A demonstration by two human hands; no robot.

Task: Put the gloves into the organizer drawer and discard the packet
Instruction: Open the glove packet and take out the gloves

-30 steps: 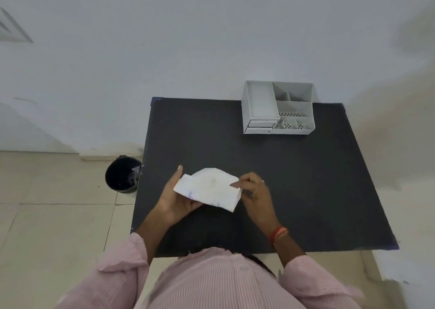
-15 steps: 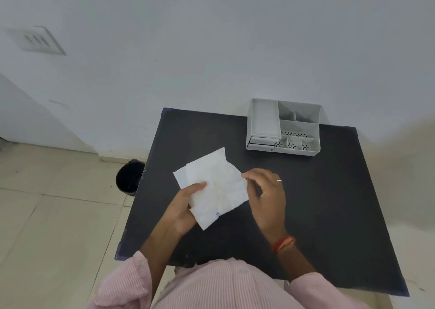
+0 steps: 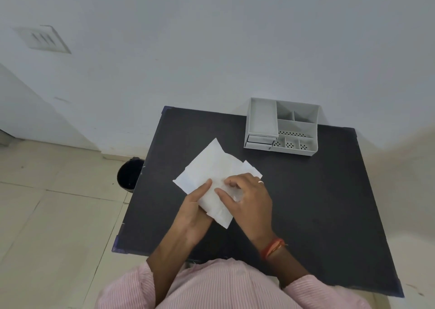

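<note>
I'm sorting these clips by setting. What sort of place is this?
Probably a plain indoor room set up as a small work spot: a black table against a bare white wall, a tiled floor, and a grey desk organizer.

wall [image 3: 211, 38]: plain white, vent plate [image 3: 43, 39] upper left
floor [image 3: 47, 214]: beige tiles
table [image 3: 329, 202]: black top, against the wall
bin [image 3: 128, 174]: black, on the floor left of the table

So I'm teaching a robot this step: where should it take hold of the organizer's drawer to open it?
Grip the drawer by its front face, low on the organizer, coming from the near side. That face points toward the person, under the long tray, so it likely pulls straight out. Whether it has a handle is too small to tell.
</note>
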